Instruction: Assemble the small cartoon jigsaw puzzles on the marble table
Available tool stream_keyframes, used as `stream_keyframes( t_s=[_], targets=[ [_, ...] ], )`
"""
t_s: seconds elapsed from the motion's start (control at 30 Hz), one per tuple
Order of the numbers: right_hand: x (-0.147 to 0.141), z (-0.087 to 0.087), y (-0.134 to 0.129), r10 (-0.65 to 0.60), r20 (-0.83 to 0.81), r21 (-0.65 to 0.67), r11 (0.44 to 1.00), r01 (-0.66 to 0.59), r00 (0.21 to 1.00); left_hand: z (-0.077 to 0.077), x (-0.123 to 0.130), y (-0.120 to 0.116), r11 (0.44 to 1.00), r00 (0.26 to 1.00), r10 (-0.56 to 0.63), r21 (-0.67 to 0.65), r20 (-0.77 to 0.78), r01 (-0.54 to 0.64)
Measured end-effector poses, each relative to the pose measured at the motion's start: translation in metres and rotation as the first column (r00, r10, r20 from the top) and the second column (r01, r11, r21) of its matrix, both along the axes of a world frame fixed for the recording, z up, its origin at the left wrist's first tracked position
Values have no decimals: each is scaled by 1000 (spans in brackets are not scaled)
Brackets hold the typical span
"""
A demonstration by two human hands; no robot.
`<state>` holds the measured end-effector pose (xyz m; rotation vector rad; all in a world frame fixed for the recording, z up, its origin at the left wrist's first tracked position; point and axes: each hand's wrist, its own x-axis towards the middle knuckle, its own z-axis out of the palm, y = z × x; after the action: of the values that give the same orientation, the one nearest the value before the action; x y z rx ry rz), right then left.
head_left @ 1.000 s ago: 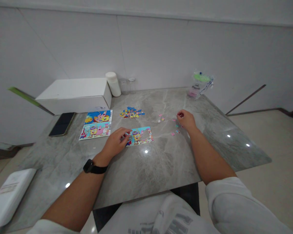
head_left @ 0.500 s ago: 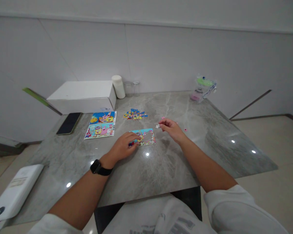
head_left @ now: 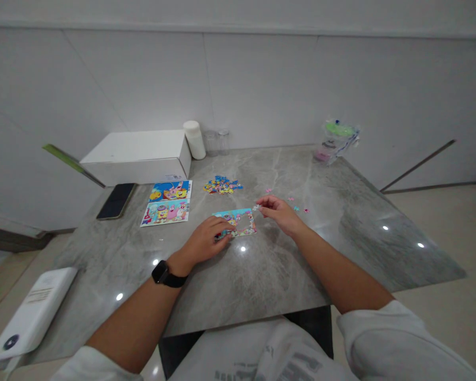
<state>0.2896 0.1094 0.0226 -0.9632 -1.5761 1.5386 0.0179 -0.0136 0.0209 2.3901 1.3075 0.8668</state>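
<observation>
While pinching a piece (head_left: pixel 256 207) in the right hand (head_left: pixel 280 215) beside the far right corner of the puzzle (head_left: pixel 235 214), long left to right, covers its left end with loosely parted left hand (head_left: pixel 204 239).

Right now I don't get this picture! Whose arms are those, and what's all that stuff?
No machine here: those are one person's bare arms, seen by a camera on the person's head, looking forward and down. The left hand rests on a partly built puzzle with a gap in it. The right hand seems to have a pale piece in its fingertip grip. Also on the grey table lie a colourful pile of pieces, a picture sheet, a phone and a white box.
</observation>
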Motion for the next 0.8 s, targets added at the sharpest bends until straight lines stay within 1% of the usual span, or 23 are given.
stream_keyframes(
  t_s=[0.2,0.5,0.67,0.8],
  targets=[
    [0,0,-1,1,44,23,1000,-2,999,-1,0,1,1000,1000,3,-11,-14,-3],
    [-2,-6,1,-35,47,-7,999,36,998,2,1,0,999,1000,1,-37,-17,-2],
    [-2,-8,4,-52,86,56,997,47,995,2,3,-1,999,1000,-13,-35,-14,13],
    [-1,-6,2,-15,171,118,993,-5,985,4,6,-2,998,999,-34,-55,-14,33]
  ],
)
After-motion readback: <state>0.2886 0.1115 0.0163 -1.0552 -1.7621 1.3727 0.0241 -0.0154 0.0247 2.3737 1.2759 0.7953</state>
